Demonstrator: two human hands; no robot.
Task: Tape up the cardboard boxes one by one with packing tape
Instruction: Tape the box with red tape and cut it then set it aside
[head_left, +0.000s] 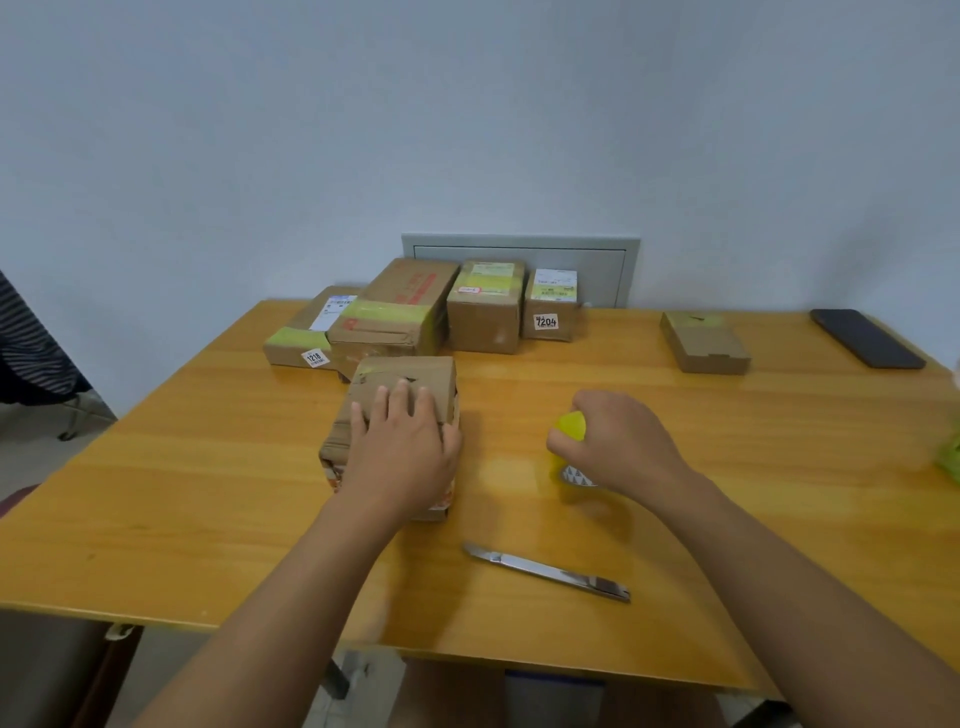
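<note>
The fingers (390, 402) of the left hand (402, 449) lie straight and spread, pressing flat on top of a small cardboard box (395, 395) near the middle of the wooden tabletop (208, 493). The right hand (621, 441) is curled around a yellow roll of packing tape (569, 447), held just above the tabletop to the right of the box and apart from it. A metal utility knife (545, 571) lies on the tabletop nearer the person, between the two forearms. Behind the pressed box, a cluster of taped boxes (415, 306) stands against the wall, several with yellow-green tape bands and labels. A flat box (704, 343) and a dark phone (867, 338) sit far right. To tape well, the left hand should probably keep the flaps pressed shut while the right brings the tape's free end to the box's edge; whether an end is already peeled free cannot be seen.
</note>
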